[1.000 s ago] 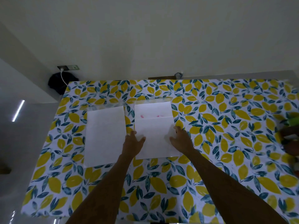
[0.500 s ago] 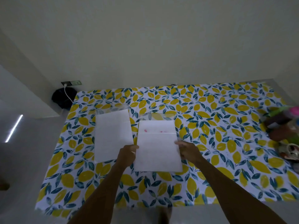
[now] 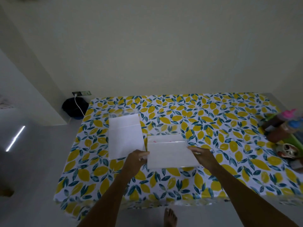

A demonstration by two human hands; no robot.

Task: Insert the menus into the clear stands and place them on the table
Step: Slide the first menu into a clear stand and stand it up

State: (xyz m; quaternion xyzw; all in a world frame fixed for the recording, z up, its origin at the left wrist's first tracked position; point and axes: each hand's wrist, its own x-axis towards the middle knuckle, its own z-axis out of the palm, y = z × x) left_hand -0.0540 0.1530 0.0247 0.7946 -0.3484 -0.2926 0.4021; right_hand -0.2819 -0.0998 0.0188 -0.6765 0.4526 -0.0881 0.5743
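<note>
Two clear stands with white menu sheets in them are over the lemon-print table (image 3: 213,169). The left stand (image 3: 125,136) lies flat on the cloth. The right stand (image 3: 168,151) is held off the cloth by both its side edges; its sheet shows faint pink marks near the top, and the clear plastic reaches past the sheet's far edge. My left hand (image 3: 136,158) pinches its left edge. My right hand (image 3: 202,153) grips its right edge.
A cluster of colourful items, among them a green box (image 3: 295,140) and a pink-topped thing (image 3: 288,112), sits at the table's right edge. A dark bag (image 3: 74,106) with a white cable lies on the floor by the wall socket. A bare foot (image 3: 170,217) is below the table's near edge.
Both hands went from pressing flat on the right stand to gripping its side edges and lifting it toward me. The camera pulled back and tilted up.
</note>
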